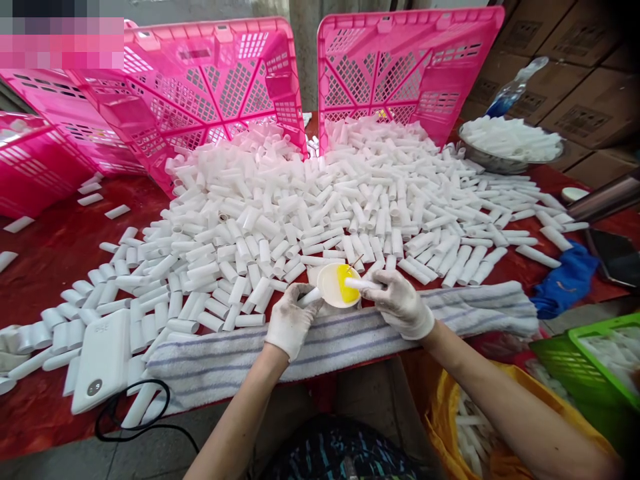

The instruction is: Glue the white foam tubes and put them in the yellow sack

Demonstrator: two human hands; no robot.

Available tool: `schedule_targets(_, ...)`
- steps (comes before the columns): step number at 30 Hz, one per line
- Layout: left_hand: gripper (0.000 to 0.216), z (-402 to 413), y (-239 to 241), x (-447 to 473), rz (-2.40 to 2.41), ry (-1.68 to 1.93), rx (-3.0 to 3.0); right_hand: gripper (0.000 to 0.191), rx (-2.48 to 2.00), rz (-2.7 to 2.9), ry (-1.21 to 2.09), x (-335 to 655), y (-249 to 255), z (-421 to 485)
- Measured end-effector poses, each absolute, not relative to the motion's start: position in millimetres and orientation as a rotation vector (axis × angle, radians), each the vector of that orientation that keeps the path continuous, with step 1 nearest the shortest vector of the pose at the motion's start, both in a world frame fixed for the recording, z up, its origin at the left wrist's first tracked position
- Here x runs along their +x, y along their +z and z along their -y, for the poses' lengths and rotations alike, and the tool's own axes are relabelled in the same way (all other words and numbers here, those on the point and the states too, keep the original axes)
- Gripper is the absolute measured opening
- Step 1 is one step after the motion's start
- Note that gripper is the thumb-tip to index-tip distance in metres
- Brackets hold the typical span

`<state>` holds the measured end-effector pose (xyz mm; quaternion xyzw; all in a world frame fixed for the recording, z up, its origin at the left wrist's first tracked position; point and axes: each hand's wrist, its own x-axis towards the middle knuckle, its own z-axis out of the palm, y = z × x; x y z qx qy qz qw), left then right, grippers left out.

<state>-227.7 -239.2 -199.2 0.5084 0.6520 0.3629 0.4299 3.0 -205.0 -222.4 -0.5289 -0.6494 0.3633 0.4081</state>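
Observation:
My left hand [291, 321], in a white glove, is closed on a short white plastic tube [311, 297] by the left rim of a small round white dish [327, 285]. Bright yellow material [347, 288] covers the dish's right part; whether it is liquid or solid I cannot tell. In the gloved fingers of my right hand [404, 308] is another white plastic tube, its left end over the yellow. A thin brown stick [356, 261] juts up at the dish's back edge. Behind both hands spreads a large heap of white tubes [310, 200].
Pink crates [410, 67] stand tipped behind the heap. A striped towel [340, 340] runs along the red table's front edge. A white power bank [101, 360] with a black cable lies left; a metal bowl [500, 159] of tubes, blue cloth [565, 280] and green basket [575, 340] are right.

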Motion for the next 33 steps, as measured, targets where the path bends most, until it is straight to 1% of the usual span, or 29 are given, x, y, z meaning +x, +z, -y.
schedule_targets(4, 0.032, 242, -198, -224, -1.545, 0.952, 1.266, 0.028, -1.283, 1.434, 0.884, 4, -208, 221)
schedule_targets(8, 0.035, 248, -194, -215, -1.434, 0.979, 1.337, 0.038, -1.29, 1.269, 1.127, -5, -193, 234)
schedule_targets(11, 0.032, 253, -189, -210, -1.356, 0.984, 1.445, 0.047, -1.322, 1.24, 1.277, -7, -184, 238)
schedule_targets(14, 0.028, 257, -184, -209, -1.328, 0.939, 1.519, 0.051, -1.352, 1.223, 1.307, -2, -175, 238)
schedule_targets(17, 0.029, 260, -180, -208, -1.337, 0.891, 1.521, 0.052, -1.377, 1.274, 1.262, 4, -167, 239)
schedule_targets(21, 0.033, 265, -174, -206, -1.336, 0.862, 1.505, 0.048, -1.381, 1.45, 1.139, 1, -162, 244)
schedule_targets(25, 0.036, 269, -170, -200, -1.339, 0.786, 1.483, 0.031, -1.274, 1.723, 0.932, -2, -166, 255)
schedule_targets(27, 0.048, 271, -172, -193, -1.4, 0.726, 1.487, 0.025, -1.178, 1.982, 0.661, -1, -170, 261)
schedule_targets(28, 0.051, 273, -174, -188, -1.429, 0.685, 1.489, 0.026, -1.13, 2.097, 0.481, -1, -172, 264)
schedule_targets(30, 0.051, 277, -178, -176, -1.491, 0.617, 1.5, 0.03, -1.064, 2.215, 0.182, -5, -176, 268)
schedule_targets(31, 0.05, 280, -181, -169, -1.533, 0.622, 1.523, 0.029, -1.073, 2.201, 0.126, -9, -178, 270)
schedule_targets(33, 0.048, 286, -184, -154, -1.669, 0.71, 1.604, 0.029, -1.199, 2.047, 0.206, -19, -182, 274)
